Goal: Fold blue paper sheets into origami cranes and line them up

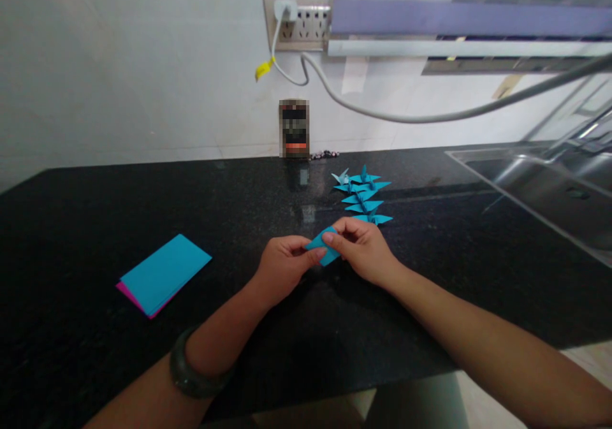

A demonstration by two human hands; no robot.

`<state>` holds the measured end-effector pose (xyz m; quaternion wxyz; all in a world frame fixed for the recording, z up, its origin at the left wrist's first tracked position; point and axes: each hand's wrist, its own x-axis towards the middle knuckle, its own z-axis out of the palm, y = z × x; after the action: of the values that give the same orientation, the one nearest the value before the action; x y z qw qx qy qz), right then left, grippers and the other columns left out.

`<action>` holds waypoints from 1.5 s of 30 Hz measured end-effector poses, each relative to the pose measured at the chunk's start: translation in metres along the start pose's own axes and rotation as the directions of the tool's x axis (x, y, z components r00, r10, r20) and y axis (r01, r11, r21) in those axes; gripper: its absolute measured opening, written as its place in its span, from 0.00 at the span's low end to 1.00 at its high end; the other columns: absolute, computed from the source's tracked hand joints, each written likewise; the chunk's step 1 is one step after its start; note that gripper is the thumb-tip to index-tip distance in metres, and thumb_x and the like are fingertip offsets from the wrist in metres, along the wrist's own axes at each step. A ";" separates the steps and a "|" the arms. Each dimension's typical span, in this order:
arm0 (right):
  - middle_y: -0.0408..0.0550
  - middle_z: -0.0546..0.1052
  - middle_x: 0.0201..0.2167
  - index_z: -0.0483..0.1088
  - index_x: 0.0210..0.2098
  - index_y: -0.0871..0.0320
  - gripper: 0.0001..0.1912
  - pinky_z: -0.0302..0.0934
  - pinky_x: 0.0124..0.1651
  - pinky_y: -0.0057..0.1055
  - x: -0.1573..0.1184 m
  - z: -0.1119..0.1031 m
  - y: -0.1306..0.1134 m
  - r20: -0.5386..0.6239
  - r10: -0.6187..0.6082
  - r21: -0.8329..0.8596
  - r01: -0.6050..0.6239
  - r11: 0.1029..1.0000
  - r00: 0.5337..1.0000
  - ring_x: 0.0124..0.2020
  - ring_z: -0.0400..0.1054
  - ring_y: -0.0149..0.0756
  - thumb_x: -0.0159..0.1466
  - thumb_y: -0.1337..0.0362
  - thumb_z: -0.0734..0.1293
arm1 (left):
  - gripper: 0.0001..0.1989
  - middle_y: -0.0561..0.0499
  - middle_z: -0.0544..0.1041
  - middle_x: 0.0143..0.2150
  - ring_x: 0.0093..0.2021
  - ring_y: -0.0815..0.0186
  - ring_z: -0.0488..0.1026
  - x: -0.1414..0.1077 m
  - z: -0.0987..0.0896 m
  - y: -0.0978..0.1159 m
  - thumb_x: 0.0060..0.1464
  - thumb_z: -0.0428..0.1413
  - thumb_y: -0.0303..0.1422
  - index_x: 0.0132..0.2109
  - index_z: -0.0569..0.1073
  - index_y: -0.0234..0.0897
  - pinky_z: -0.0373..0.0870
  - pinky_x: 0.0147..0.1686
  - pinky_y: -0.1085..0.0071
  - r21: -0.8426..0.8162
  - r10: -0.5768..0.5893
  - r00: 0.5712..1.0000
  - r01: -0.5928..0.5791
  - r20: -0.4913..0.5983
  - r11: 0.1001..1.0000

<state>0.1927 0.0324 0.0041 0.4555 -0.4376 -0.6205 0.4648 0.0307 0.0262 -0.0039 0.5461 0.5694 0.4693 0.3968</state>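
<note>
Between my two hands is a small folded piece of blue paper (pixel 329 255), held just above the dark countertop. My left hand (pixel 289 264) pinches its left corner, thumb on top. From the right, my right hand (pixel 366 250) grips the upper right part, its thumb pressed on the paper near the left thumb. The fingers under the paper are hidden. Just beyond my right hand lie several folded blue paper cranes (pixel 364 201) in a cluster, with a paler crane (pixel 343 176) at the back left.
A stack of blue paper sheets (pixel 165 273), with pink showing beneath, lies to the left. A phone (pixel 294 129) leans on the wall beside a beaded string (pixel 326 154). A metal sink (pixel 549 187) is at the right. A grey cable (pixel 401 118) hangs across the wall from the socket (pixel 306 24).
</note>
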 end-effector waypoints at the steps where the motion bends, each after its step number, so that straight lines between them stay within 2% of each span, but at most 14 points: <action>1: 0.40 0.67 0.18 0.66 0.24 0.60 0.15 0.52 0.22 0.25 0.000 0.000 0.000 -0.001 -0.005 -0.004 0.005 1.000 1.000 0.19 0.57 0.25 0.54 0.53 0.67 | 0.08 0.54 0.74 0.20 0.21 0.72 0.67 0.000 0.000 0.000 0.42 0.61 0.34 0.24 0.76 0.33 0.61 0.23 0.76 -0.008 -0.012 1.000 0.013 0.015 1.000; 4: 0.39 0.65 0.16 0.65 0.23 0.59 0.16 0.52 0.21 0.24 -0.001 -0.001 0.000 0.012 0.035 0.001 -0.035 0.999 0.999 0.18 0.57 0.25 0.58 0.52 0.63 | 0.08 0.54 0.74 0.19 0.20 0.74 0.66 0.000 0.001 0.000 0.42 0.62 0.34 0.24 0.75 0.33 0.60 0.22 0.77 -0.032 -0.040 0.999 0.041 0.023 0.999; 7: 0.39 0.63 0.16 0.66 0.26 0.59 0.16 0.52 0.20 0.24 -0.001 0.000 0.000 -0.019 0.073 0.026 -0.072 0.997 0.997 0.17 0.56 0.25 0.59 0.52 0.60 | 0.08 0.54 0.74 0.20 0.21 0.74 0.67 0.002 -0.001 0.000 0.43 0.62 0.35 0.26 0.75 0.33 0.62 0.23 0.78 -0.093 -0.063 0.998 0.060 -0.026 0.994; 10: 0.38 0.65 0.18 0.65 0.31 0.58 0.13 0.52 0.19 0.24 0.001 0.002 0.001 -0.087 0.040 0.057 -0.035 0.998 0.995 0.17 0.57 0.25 0.55 0.54 0.65 | 0.10 0.54 0.75 0.21 0.22 0.74 0.69 0.004 -0.002 -0.002 0.43 0.62 0.37 0.28 0.75 0.33 0.64 0.24 0.78 -0.212 -0.096 0.992 0.078 -0.078 0.974; 13: 0.37 0.64 0.18 0.65 0.30 0.58 0.11 0.52 0.20 0.24 0.002 0.002 0.003 -0.105 0.007 0.024 -0.004 1.000 0.994 0.17 0.56 0.25 0.52 0.58 0.67 | 0.11 0.53 0.76 0.23 0.24 0.73 0.70 0.005 -0.002 -0.004 0.42 0.63 0.37 0.30 0.75 0.33 0.67 0.26 0.77 -0.287 -0.118 0.990 0.093 -0.072 0.953; 17: 0.40 0.67 0.21 0.69 0.35 0.58 0.09 0.54 0.22 0.26 0.002 -0.002 0.006 -0.088 -0.032 -0.074 0.026 0.997 0.996 0.19 0.58 0.26 0.56 0.61 0.63 | 0.15 0.51 0.77 0.29 0.27 0.72 0.71 0.006 -0.003 -0.003 0.43 0.62 0.37 0.37 0.76 0.34 0.66 0.24 0.78 -0.282 -0.083 0.988 0.042 -0.132 0.958; 19: 0.42 0.69 0.24 0.69 0.38 0.58 0.11 0.54 0.23 0.27 0.002 -0.003 0.007 -0.081 -0.053 -0.089 0.045 0.995 0.995 0.20 0.59 0.26 0.57 0.61 0.63 | 0.15 0.52 0.76 0.27 0.24 0.74 0.69 0.006 -0.003 -0.002 0.43 0.62 0.36 0.39 0.76 0.33 0.62 0.20 0.80 -0.253 -0.061 0.988 0.023 -0.142 0.967; 21: 0.42 0.68 0.25 0.68 0.39 0.57 0.12 0.55 0.23 0.27 0.001 -0.002 0.007 -0.091 -0.064 -0.037 0.061 0.997 0.994 0.21 0.59 0.27 0.56 0.62 0.64 | 0.12 0.54 0.73 0.21 0.20 0.75 0.65 0.007 -0.004 -0.003 0.43 0.62 0.35 0.36 0.76 0.31 0.59 0.18 0.80 -0.228 -0.055 0.991 0.025 -0.125 0.973; 25: 0.40 0.67 0.25 0.63 0.33 0.56 0.12 0.56 0.24 0.26 0.001 0.002 0.009 -0.197 -0.075 0.076 0.092 0.993 0.978 0.23 0.60 0.27 0.51 0.62 0.69 | 0.09 0.56 0.70 0.17 0.18 0.76 0.63 0.007 -0.005 -0.004 0.44 0.61 0.34 0.31 0.75 0.32 0.58 0.18 0.80 -0.224 -0.033 0.986 -0.004 -0.163 0.975; 29: 0.39 0.65 0.21 0.65 0.28 0.57 0.10 0.55 0.25 0.27 0.001 0.002 0.011 -0.178 -0.052 -0.041 0.045 0.998 0.983 0.23 0.59 0.28 0.51 0.62 0.69 | 0.08 0.56 0.72 0.19 0.19 0.76 0.64 0.006 -0.004 -0.002 0.44 0.61 0.34 0.31 0.75 0.33 0.59 0.19 0.80 -0.209 -0.019 0.979 -0.025 -0.205 0.978; 32: 0.39 0.65 0.21 0.66 0.29 0.57 0.09 0.55 0.26 0.27 0.001 0.002 0.012 -0.167 -0.045 -0.047 0.037 0.998 0.985 0.23 0.58 0.28 0.51 0.62 0.69 | 0.08 0.54 0.75 0.23 0.23 0.75 0.68 0.006 -0.002 -0.001 0.42 0.62 0.33 0.31 0.75 0.33 0.64 0.24 0.80 -0.254 -0.037 0.980 -0.014 -0.193 0.967; 36: 0.40 0.66 0.22 0.65 0.31 0.57 0.10 0.55 0.25 0.27 0.002 0.002 0.013 -0.209 -0.055 -0.010 0.054 0.999 0.976 0.23 0.59 0.28 0.50 0.63 0.69 | 0.10 0.53 0.77 0.26 0.26 0.72 0.72 0.007 -0.001 -0.002 0.41 0.63 0.33 0.32 0.74 0.33 0.69 0.30 0.75 -0.352 -0.064 0.983 0.000 -0.170 0.936; 45: 0.42 0.68 0.23 0.67 0.30 0.57 0.07 0.58 0.29 0.29 0.000 0.000 0.010 -0.219 -0.099 -0.120 0.074 0.990 0.971 0.25 0.61 0.30 0.53 0.63 0.68 | 0.11 0.53 0.77 0.26 0.27 0.71 0.73 0.007 -0.001 -0.002 0.40 0.63 0.33 0.33 0.74 0.33 0.70 0.29 0.74 -0.374 -0.085 0.980 0.013 -0.177 0.927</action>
<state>0.1934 0.0346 -0.0053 0.5175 -0.4843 -0.6084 0.3570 0.0314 0.0335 -0.0058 0.6063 0.4033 0.4499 0.5171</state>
